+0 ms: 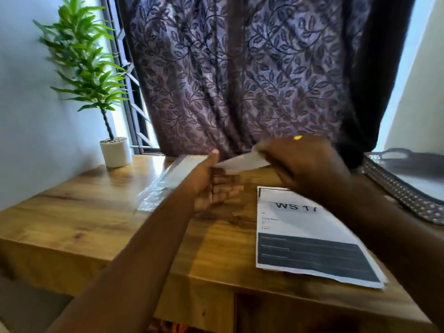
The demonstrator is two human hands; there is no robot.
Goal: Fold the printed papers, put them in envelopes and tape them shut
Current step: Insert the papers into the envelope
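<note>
Item in hand: a white sheet point(242, 162), held in the air above the back of the table point(96, 212) between both hands. Motion blur prevents telling whether it is a folded paper or an envelope.

The left hand point(211, 181) pinches the sheet's near end, thumb on top and fingers curled beneath. The right hand point(300, 164) grips the far end with its back to the camera. Its fingers are mostly hidden, so their exact lie cannot be told.

Progress: judged early. A stack of printed papers point(310, 239) lies flat and unfolded on the table's right side, partly under the right forearm. A clear plastic packet point(165, 181), probably of envelopes, lies just left of the left hand. No sealed envelope and no tape are in view. Folding, filling and taping appear largely outstanding.

Writing: the top paper's heading reads "WS 1", with the rest covered. The smaller lines and the dark panel below are illegible.

Surroundings: a potted plant point(115, 152) at the table's back left, a patterned curtain point(240, 68) behind, and a dark bag point(408, 186) at right.
</note>
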